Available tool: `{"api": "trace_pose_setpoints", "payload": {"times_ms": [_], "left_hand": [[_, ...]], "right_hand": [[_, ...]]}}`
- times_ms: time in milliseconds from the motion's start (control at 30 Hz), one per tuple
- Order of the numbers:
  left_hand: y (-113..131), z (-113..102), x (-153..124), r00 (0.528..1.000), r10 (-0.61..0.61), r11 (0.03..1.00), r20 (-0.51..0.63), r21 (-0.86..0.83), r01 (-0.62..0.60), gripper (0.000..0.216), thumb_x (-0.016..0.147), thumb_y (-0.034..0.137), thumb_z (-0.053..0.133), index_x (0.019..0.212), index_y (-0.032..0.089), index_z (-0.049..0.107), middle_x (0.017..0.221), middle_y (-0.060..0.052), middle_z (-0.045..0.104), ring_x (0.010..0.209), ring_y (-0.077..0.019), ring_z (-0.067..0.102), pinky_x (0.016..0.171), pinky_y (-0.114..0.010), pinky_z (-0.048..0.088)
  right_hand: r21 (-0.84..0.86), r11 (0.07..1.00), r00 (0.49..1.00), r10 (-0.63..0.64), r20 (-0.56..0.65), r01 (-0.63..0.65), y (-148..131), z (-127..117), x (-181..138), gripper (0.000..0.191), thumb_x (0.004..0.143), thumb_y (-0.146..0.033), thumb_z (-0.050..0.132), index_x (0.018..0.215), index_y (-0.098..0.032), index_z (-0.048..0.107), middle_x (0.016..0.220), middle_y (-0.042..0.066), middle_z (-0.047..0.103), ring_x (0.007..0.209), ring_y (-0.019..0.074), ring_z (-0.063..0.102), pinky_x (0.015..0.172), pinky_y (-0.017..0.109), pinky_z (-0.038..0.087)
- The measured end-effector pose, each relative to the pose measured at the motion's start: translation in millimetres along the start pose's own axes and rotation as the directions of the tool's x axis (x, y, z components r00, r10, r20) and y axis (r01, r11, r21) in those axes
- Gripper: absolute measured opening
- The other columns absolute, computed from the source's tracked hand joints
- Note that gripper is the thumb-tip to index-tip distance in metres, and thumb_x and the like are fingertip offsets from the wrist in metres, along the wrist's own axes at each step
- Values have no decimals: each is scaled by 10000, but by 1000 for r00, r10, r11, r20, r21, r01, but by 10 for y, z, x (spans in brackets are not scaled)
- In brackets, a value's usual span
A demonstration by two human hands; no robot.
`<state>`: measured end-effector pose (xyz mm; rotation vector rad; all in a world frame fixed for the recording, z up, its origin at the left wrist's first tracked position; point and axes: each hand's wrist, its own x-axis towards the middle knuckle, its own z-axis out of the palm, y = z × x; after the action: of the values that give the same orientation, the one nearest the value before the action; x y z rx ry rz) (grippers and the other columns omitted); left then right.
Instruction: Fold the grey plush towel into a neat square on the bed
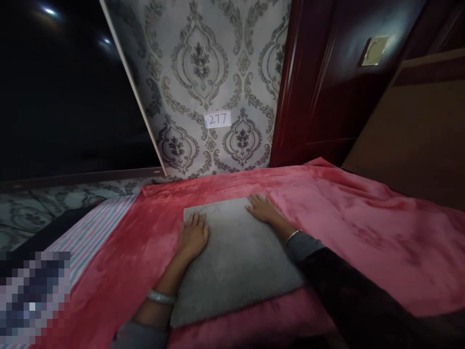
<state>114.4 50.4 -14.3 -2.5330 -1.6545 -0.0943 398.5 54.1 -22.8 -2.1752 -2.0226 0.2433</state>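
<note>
A square grey cushion (pixel 236 257) lies flat on a red plush blanket (pixel 363 228) spread over a bed. My left hand (pixel 193 236) rests palm down on the cushion's left side, fingers stretched toward its far left corner. My right hand (pixel 263 209) lies flat on the far right corner, fingers spread. Each wrist wears a bangle. Neither hand grips anything.
A striped sheet (pixel 90 232) shows at the blanket's left edge. Patterned wallpaper (pixel 203 72) with a small label reading 277 (pixel 217 119) stands behind the bed. A dark red wooden panel (pixel 319 87) rises at the right and a dark glossy surface (pixel 61 87) at the left.
</note>
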Motion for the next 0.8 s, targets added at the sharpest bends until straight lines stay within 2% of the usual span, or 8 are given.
{"api": "trace_pose_setpoints", "payload": {"times_ms": [133,233,300,367,433,500,633,800], "left_hand": [[4,-18,14,1000,18,1000,-22,-4,-18,561,973,299,276,1474,87,414,1547,-188,390,1443,-310,347,1124,-528,347],[13,-11,35,999,20,1000,-41,0,-20,560,970,297,269,1472,94,416,1540,-188,401,1432,-316,365,1110,-541,360],[21,-34,56,999,26,1000,-36,17,-26,561,971,293,266,1476,95,407,1541,-189,399,1433,-315,361,1107,-532,364],[28,-90,63,999,34,999,-31,30,-33,558,973,289,258,1474,97,410,1537,-190,405,1431,-315,365,1105,-535,364],[32,-162,23,999,39,999,-28,35,-38,552,978,302,253,1462,106,431,1529,-190,419,1417,-321,386,1115,-569,336],[36,-212,-92,997,67,997,-24,30,-66,552,981,345,273,1451,120,453,1528,-180,425,1411,-326,392,1138,-600,286],[55,-143,-473,980,200,980,-24,14,-199,585,972,422,326,1493,168,401,1577,-134,354,1469,-315,290,1165,-597,241],[71,31,-712,977,209,978,-31,5,-209,602,975,427,309,1525,183,339,1617,-131,238,1490,-327,229,1159,-623,233]], "right_hand": [[18,990,990,139,27,-140,460,-129,-185,582,1034,-424,246,1563,-184,266,1620,132,208,1483,310,182,1147,580,203],[23,980,981,196,3,-196,486,-192,-457,593,1030,-438,257,1557,-167,272,1624,152,178,1485,327,166,1141,590,208],[24,992,989,128,-67,-127,292,-189,-710,630,1018,-455,310,1560,-138,253,1622,173,169,1489,323,151,1155,559,202],[19,996,991,-89,-104,91,-27,-139,-993,647,1010,-462,354,1559,-132,262,1617,169,193,1494,299,141,1177,518,186],[25,958,955,-283,-85,286,-369,-53,-1261,642,1002,-490,394,1546,-160,309,1622,144,188,1495,299,136,1188,526,165],[46,918,917,-390,-83,394,-637,46,-1464,629,999,-500,418,1525,-161,355,1611,144,225,1485,294,186,1185,524,192],[63,888,886,-445,-130,455,-795,187,-1610,644,1001,-518,419,1519,-140,360,1601,144,257,1484,281,190,1193,527,183],[71,933,930,-341,-137,353,-452,204,-1607,678,988,-562,414,1531,-162,351,1604,105,255,1486,273,186,1209,500,154]]}}
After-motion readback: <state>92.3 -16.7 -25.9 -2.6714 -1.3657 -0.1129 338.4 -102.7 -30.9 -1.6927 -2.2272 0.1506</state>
